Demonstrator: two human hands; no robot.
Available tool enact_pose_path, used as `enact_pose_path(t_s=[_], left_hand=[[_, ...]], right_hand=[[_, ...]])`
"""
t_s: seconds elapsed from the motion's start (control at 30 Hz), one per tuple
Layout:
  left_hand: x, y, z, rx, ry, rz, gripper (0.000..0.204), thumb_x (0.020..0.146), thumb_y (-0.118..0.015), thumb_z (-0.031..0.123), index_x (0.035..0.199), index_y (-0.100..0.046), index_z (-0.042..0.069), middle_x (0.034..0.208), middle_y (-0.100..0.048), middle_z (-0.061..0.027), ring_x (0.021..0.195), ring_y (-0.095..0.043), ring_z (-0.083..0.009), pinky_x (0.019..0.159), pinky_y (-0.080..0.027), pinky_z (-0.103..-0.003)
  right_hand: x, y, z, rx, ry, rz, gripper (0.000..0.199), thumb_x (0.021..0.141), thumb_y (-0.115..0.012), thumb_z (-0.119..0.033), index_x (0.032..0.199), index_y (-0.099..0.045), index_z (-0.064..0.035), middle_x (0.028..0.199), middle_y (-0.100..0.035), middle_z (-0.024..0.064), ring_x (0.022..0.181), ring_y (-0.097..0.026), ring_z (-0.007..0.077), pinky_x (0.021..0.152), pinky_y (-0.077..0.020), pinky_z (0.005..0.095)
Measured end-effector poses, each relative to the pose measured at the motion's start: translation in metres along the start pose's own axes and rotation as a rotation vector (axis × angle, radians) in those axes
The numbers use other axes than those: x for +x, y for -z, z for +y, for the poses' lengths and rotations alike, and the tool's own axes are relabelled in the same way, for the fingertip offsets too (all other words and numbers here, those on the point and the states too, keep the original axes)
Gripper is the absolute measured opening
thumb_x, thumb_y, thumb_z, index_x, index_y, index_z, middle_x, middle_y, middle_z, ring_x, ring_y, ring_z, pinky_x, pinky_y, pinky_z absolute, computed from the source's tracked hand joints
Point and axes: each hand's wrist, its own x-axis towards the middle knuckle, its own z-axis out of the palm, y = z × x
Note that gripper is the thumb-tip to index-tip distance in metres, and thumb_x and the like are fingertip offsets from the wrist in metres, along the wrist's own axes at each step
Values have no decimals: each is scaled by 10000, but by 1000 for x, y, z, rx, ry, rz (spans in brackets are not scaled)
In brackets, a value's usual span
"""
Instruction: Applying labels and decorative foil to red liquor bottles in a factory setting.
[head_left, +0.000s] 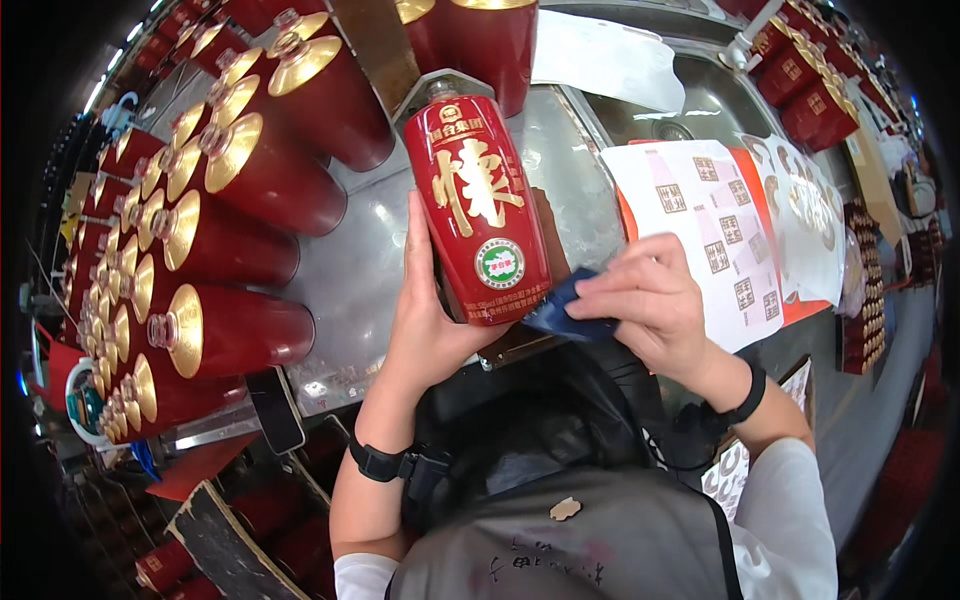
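My left hand [425, 310] grips a red ceramic bottle [478, 205] from its lower left side, holding it upright and slightly tilted over a metal table [365, 260]. The bottle has gold lettering, a round green and white sticker and a bare neck at its top. My right hand [650, 300] pinches a dark blue cloth [565, 305] against the bottle's lower right edge. Both wrists wear black bands.
Several red bottles with gold shoulders [215, 250] lie in rows at the left of the table. Sheets of printed stickers [725, 235] lie to the right. More red boxes [810, 85] stand at the far right. A dark apron [580, 540] fills the lower middle.
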Motion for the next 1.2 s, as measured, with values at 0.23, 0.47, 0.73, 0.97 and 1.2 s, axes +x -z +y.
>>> enact_pose_path(t_s=[0.23,0.47,0.73,0.97,1.2], left_hand=[[-2,0,16,141,33,65,1273,632,-911,88,1577,-60,22,1531,-361,-189,1381,-431,-277,1128,-388,-401],[-1,-1,18,361,-150,118,1018,725,-798,148,1520,-203,-79,1540,-263,-348,1437,-313,-445,1161,-313,-438],[-2,0,20,299,-87,113,1135,667,-871,188,1531,-178,-60,1560,-253,-309,1412,-351,-437,1137,-346,-439],[-4,-1,20,255,-82,114,1242,585,-915,194,1547,-160,-24,1570,-246,-285,1423,-341,-419,1136,-365,-427],[-4,6,10,199,-86,86,1235,608,-914,240,1552,-159,-15,1569,-254,-285,1454,-304,-393,1159,-346,-408]], right_hand=[[18,5,-24,-53,-46,54,394,604,-752,-1,986,-755,-97,798,-575,36,811,-571,226,737,-473,346],[29,-23,-61,-207,170,-94,363,617,-691,-56,976,-741,-40,797,-538,33,759,-558,220,628,-448,338],[46,-12,-56,-177,142,-179,403,597,-759,-38,1000,-748,-56,797,-565,60,756,-582,250,665,-466,351],[94,6,-12,167,-258,-243,194,837,-745,-107,1024,-736,-61,796,-627,90,712,-616,216,643,-490,314],[41,-12,-15,-38,296,-117,413,646,-699,-18,1035,-765,-141,850,-644,25,798,-636,223,672,-485,356]])
